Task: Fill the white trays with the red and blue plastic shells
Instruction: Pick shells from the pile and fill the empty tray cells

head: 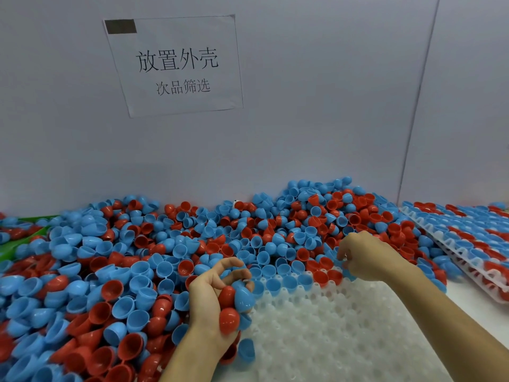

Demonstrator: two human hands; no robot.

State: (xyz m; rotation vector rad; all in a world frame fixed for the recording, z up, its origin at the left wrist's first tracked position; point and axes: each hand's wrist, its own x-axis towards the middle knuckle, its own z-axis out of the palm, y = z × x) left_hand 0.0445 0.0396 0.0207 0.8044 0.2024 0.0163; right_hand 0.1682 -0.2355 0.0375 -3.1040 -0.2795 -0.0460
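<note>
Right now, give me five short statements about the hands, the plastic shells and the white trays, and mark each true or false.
1. The left hand holds several red and blue plastic shells. True.
2. The white moulded tray in front is completely filled. False: only its far row holds shells.
3. The right hand works at that tray's far edge. True.
4. The second white tray at right is empty. False: shells fill it.
5. The printed paper sign lies on the pile. False: it hangs on the wall.
</note>
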